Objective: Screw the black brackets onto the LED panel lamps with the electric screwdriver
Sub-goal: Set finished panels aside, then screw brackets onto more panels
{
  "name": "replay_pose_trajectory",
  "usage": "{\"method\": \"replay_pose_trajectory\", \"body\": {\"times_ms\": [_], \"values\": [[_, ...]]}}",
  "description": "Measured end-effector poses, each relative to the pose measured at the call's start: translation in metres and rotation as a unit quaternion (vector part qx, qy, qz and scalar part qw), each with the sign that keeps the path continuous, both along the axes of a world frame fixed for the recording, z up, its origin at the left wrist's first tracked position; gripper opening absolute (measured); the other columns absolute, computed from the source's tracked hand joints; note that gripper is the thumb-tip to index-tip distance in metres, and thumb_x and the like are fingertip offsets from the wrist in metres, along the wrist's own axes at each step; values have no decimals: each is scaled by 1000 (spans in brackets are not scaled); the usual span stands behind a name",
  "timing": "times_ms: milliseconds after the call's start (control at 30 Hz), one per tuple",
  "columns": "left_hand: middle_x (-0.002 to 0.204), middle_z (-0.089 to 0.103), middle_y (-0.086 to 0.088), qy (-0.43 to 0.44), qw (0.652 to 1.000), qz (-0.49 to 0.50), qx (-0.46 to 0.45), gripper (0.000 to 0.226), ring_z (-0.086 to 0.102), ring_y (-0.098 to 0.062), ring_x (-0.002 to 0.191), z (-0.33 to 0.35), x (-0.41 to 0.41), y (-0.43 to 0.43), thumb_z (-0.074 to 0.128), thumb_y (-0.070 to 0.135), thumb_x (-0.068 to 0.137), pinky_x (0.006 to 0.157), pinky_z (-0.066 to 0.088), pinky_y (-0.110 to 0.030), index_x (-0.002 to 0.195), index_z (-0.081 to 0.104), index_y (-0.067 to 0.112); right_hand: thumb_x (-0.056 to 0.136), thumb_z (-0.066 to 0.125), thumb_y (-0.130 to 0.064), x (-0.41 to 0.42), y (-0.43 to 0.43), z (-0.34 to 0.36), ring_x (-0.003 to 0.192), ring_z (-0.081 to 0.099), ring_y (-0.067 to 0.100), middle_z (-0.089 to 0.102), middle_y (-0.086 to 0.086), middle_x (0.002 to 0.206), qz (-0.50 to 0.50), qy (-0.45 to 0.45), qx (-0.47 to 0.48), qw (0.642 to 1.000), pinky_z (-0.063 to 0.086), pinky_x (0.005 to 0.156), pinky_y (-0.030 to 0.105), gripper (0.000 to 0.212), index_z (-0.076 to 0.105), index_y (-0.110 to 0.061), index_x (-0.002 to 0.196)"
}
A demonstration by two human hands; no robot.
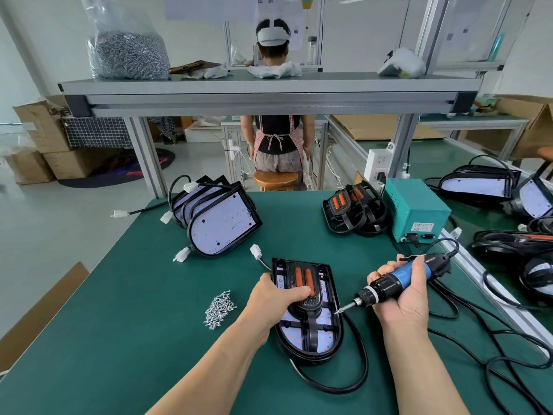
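An LED panel lamp (pixel 324 342) lies flat on the green table in front of me, with a black bracket (pixel 311 307) with two orange strips laid on top. My left hand (pixel 276 296) grips the bracket and lamp from the left, thumb across the orange strips. My right hand (pixel 399 290) holds the blue electric screwdriver (pixel 398 278); its bit tip carries a screw and touches the lamp's right edge. A small pile of loose screws (pixel 220 308) lies left of the lamp.
A stack of bare LED panels (pixel 223 224) leans at the back left. Finished lamps with brackets (pixel 354 209) sit at the back right beside a teal power supply (pixel 416 208). More lamps (pixel 478 187) and black cables (pixel 502 357) lie to the right. A person stands beyond the table.
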State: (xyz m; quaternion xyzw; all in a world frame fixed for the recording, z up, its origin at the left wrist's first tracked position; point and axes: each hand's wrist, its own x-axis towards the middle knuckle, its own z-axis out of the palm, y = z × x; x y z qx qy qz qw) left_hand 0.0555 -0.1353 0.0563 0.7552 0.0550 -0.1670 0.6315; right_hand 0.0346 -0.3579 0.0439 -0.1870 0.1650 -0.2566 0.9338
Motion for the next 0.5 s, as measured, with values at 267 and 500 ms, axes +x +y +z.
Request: {"method": "replay_pose_trajectory", "body": {"times_ms": [267,500], "values": [[91,74,7,-4,1000,8,-2,45,71,-11,86,-2,2,0,90,27,68,71,52,-28,100,59,22,97,62,-38,-6,15,35,59,49,9,53,-2,75,-26,-8,-135,990,42,62,20,19,56,-20,100],[75,76,11,-17,1000,-3,-14,35,72,-6,71,-5,4,0,89,23,70,69,52,-28,92,63,23,99,61,-31,-12,35,66,57,50,11,55,-4,63,-52,-20,-294,954,43,58,20,23,50,-14,110]]}}
